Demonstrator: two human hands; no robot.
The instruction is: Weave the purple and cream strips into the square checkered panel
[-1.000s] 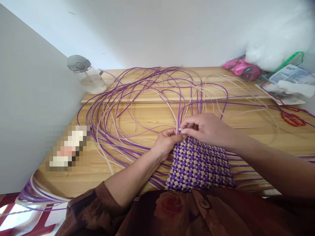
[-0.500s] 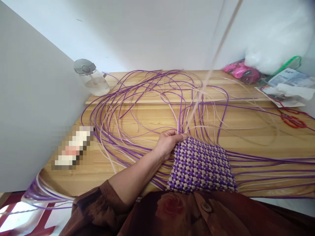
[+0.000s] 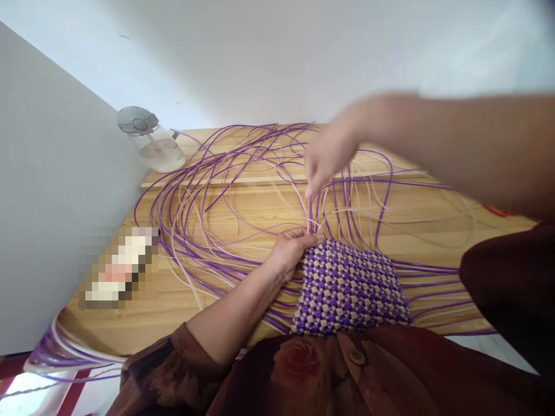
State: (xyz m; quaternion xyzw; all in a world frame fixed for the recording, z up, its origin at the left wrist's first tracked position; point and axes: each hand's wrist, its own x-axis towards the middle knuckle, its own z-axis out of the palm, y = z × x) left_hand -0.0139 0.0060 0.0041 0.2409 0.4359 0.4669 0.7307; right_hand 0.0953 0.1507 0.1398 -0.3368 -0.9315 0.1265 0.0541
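Note:
A woven panel in a purple and beige check lies at the table's front edge, against my clothing. My left hand is closed on its far left corner, thumb on top, where strands come out of the weave. Above that corner my right hand reaches in from the right, blurred, its fingers pinched together and pointing down. The fingertips are near upright purple strands; what they hold, if anything, I cannot make out. Long loose purple and beige strands spread from the panel to the left, back and right.
A clear bottle with a grey lid stands at the back left of the wooden table. A pixelated flat object lies at the left. A bundle of strands hangs over the front left edge. Something red shows under my right arm.
My right hand has come into view from the right, over the panel's far corner. The beige strand stretched upward no longer shows there. My left hand keeps its hold, and the view has shifted slightly.

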